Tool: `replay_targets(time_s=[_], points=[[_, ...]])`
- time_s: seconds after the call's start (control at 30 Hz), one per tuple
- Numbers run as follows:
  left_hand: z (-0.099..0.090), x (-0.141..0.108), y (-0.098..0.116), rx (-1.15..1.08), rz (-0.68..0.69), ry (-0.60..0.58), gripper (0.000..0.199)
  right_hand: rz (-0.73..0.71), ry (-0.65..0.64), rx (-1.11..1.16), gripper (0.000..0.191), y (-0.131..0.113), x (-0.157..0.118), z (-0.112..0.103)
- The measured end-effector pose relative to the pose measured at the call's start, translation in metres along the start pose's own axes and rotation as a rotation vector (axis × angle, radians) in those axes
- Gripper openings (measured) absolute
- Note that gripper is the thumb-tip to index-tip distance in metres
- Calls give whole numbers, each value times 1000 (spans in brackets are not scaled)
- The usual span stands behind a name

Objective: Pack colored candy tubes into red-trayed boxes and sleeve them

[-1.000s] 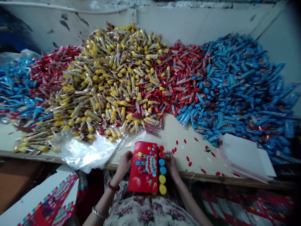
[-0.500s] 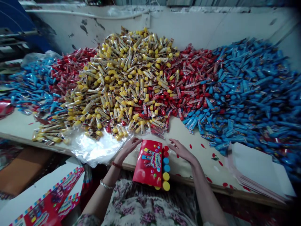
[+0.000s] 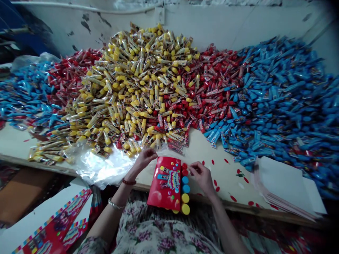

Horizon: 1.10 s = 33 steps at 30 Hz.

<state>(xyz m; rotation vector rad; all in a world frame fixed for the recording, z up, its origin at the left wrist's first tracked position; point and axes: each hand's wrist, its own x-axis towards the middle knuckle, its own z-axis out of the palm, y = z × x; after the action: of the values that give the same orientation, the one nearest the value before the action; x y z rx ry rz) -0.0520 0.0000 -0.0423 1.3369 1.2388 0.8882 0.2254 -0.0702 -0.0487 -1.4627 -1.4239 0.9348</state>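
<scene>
Head view: a workbench (image 3: 201,146) heaped with wrapped tubes (image 3: 137,95), peeling wall (image 3: 217,24) behind.

You are facing a chipped white wall (image 3: 212,24) at twelve o'clock, with a blue panel (image 3: 31,35) showing at ten and a pale table (image 3: 16,144) stretching across from nine o'clock.
</scene>
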Motion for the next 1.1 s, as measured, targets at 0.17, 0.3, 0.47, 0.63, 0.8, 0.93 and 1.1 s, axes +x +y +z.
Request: replay_targets(time_s=[0.17,0.3,0.47,0.63,0.8,0.93,1.1], points=[[4,-42,11,319,316,96,16,-231,104,-205,16,-2,-44,1],[11,-78,12,395,379,124,19,-311,88,-260,20,1,-70,-4],[17,-112,0,455,403,115,22,-422,81,-325,26,3,-90,-15],[15,-147,-10,486,420,128,19,-412,25,-311,34,8,-117,-18],[15,-179,-17,482,355,140,18,-267,-28,-232,36,26,-146,-14],[25,-208,-18,450,272,120,19,-159,-52,-150,25,35,-169,-12],[38,-223,-3,435,203,144,22,-15,-30,-95,19,12,-172,-13]])
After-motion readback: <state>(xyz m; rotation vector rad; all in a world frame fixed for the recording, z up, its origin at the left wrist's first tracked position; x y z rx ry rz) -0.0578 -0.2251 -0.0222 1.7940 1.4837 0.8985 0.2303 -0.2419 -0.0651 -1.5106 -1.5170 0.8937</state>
